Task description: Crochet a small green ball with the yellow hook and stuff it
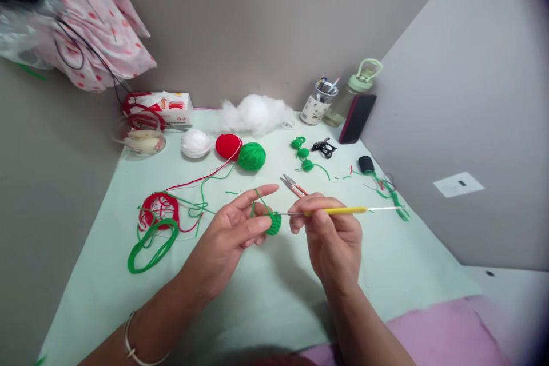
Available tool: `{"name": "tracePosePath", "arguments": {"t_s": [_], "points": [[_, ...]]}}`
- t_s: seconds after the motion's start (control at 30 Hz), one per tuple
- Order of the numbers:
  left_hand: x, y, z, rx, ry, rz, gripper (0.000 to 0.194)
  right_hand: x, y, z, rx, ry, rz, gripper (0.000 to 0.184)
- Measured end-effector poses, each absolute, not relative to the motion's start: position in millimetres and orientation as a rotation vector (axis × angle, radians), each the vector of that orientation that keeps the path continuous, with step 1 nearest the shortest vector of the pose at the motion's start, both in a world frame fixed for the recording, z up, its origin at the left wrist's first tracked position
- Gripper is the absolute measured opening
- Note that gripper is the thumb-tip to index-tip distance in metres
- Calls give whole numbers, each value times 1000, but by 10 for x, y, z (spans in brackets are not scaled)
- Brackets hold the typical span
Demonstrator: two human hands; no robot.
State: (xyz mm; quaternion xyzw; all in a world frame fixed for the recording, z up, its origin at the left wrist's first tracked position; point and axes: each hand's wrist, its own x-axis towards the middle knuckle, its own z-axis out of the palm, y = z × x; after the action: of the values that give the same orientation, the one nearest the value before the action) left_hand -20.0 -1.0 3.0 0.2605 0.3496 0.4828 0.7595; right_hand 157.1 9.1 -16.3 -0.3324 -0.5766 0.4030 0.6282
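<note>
Between thumb and fingers, my left hand [240, 220] pinches a small round green crochet piece [273, 223]. Green yarn runs from it up over my raised left index finger. My right hand [332, 234] grips a crochet hook [343, 211] by its yellow handle. The hook's thin metal tip reaches left to the top edge of the green piece; whether it passes through a stitch I cannot tell. Just behind my right hand lie thread snips [293, 185] with orange handles, partly hidden by the fingers.
White, red and green [251, 156] yarn balls sit mid-table. Left lie a red yarn coil [158, 211] and green loops [150, 251]. Behind are white stuffing [256, 114], a pen cup [317, 104], a bottle [349, 94] and a phone [357, 119]. Small green pieces [303, 153] lie near a black clip [324, 148].
</note>
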Motion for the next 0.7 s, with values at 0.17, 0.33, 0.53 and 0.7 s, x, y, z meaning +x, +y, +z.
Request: {"name": "tracePosePath", "arguments": {"t_s": [0.17,0.33,0.53,0.7], "points": [[-185,-34,27,611,803,1064,40,1549,92,-188,-771,-1266,997,17],[-203,-20,23,608,830,1109,29,1534,75,-178,-764,-1206,959,16],[-151,-57,-2,650,796,1056,32,1507,120,-231,-733,-1269,1067,17],[-164,-60,-8,672,815,1062,40,1535,131,-236,-716,-1251,1134,17]]}}
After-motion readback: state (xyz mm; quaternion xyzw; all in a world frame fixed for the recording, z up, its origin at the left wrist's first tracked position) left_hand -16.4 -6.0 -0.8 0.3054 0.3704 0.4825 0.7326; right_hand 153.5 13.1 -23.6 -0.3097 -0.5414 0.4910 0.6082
